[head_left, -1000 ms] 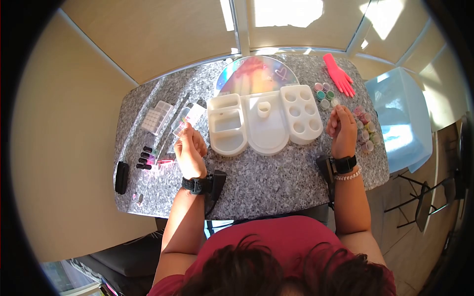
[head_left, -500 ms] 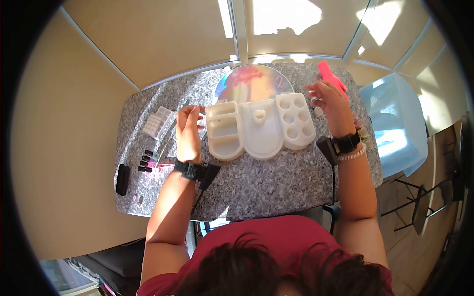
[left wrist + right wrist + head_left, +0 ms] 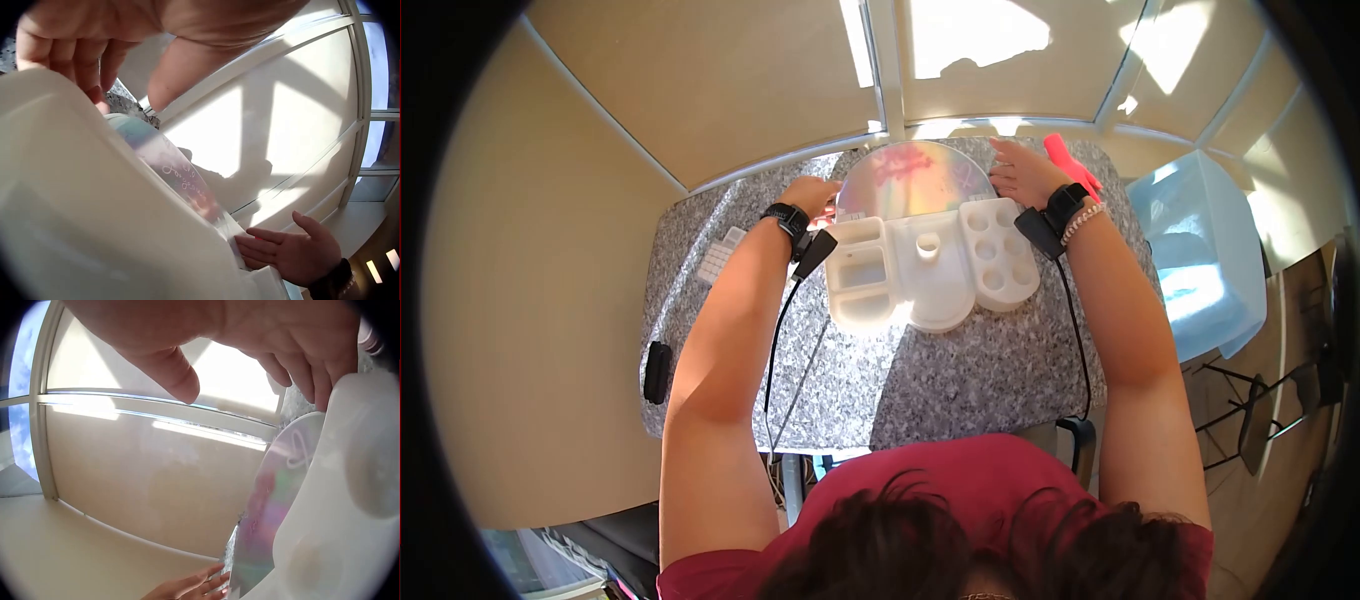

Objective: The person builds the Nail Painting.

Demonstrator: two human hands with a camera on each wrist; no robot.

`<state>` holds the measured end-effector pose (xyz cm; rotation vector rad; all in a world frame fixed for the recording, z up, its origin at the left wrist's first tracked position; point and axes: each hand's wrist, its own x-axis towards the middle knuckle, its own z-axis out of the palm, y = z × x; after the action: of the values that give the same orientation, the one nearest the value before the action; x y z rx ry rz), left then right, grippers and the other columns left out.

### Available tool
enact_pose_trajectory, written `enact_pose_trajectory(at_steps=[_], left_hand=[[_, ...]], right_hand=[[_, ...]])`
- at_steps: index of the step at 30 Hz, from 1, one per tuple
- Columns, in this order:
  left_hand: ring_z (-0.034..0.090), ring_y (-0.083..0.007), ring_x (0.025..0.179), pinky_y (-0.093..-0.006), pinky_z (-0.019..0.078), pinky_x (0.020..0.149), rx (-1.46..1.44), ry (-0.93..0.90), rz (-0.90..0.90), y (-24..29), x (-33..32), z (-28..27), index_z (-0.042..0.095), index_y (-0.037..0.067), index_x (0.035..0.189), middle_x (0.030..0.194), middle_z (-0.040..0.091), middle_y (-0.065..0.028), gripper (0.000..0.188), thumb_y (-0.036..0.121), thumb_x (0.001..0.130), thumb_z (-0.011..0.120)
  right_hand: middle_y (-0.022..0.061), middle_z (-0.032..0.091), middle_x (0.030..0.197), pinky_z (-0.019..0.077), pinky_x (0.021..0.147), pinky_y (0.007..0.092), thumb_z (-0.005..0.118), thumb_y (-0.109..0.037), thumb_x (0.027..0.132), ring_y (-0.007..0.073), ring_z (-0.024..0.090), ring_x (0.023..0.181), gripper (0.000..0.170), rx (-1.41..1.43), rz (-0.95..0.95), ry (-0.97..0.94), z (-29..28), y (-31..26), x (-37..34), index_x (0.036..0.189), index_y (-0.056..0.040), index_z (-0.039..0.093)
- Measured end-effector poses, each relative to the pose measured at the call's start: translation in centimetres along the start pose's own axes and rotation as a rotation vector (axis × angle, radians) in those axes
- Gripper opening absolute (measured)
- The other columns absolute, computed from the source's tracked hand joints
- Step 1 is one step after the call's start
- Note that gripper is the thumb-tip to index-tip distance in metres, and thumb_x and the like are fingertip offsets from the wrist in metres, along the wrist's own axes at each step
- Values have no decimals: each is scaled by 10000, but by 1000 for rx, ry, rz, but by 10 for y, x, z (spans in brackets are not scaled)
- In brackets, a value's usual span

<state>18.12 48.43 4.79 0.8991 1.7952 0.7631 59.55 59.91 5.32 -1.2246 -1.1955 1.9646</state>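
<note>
A white moulded tray [image 3: 945, 290] with three compartments at left, a rounded middle part and several round wells at right lies on the table. Behind it is an iridescent round board [image 3: 920, 185] with writing on it. My left hand [image 3: 809, 192] is at the tray's back left corner, beside the board. In the left wrist view the left hand [image 3: 125, 37] has its thumb apart and fingers behind the tray's rim [image 3: 50, 87]; contact is unclear. My right hand [image 3: 1027, 178] is at the board's right edge, its fingers [image 3: 306, 378] loosely extended beside the tray.
A clear divided box [image 3: 718, 258] lies left of the left forearm, with a black case [image 3: 657, 372] at the left table edge. A pink hand-shaped item [image 3: 1072, 168] lies at the back right. A blue translucent bin [image 3: 1200, 260] stands right of the table. Cables trail from both wrists.
Both hands have moved away from my body, from beside the tray to its back corners, and inward toward the round board. The forearms now cover the small items at both sides.
</note>
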Motion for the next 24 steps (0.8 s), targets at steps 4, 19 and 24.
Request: enact_pose_trajectory(at_steps=[4, 19, 24], left_hand=[[659, -98, 780, -252, 530, 656, 212, -142, 124, -12, 34, -12, 765, 85, 1090, 840, 672, 35, 210, 289, 1042, 769], [741, -138, 1104, -320, 603, 1007, -51, -130, 374, 10, -61, -22, 674, 21, 1328, 1193, 785, -75, 325, 156, 1054, 784], [731, -151, 1061, -321, 595, 959, -163, -180, 662, -6, -89, -22, 660, -14, 1282, 1157, 775, -91, 247, -22, 1043, 723]], right_hand=[[273, 456, 1658, 385, 1291, 460, 721, -459, 1058, 359, 478, 1526, 783, -8, -5, 44, 11, -3, 3, 1640, -13, 445], [81, 761, 1241, 591, 1080, 348, 714, -122, 1082, 189, 754, 1145, 273, -350, -300, -32, 16, -18, -37, 1329, -10, 680], [84, 785, 1035, 584, 885, 322, 719, -30, 1035, 173, 749, 986, 163, -656, -722, 227, 39, -7, -90, 1191, 11, 700]])
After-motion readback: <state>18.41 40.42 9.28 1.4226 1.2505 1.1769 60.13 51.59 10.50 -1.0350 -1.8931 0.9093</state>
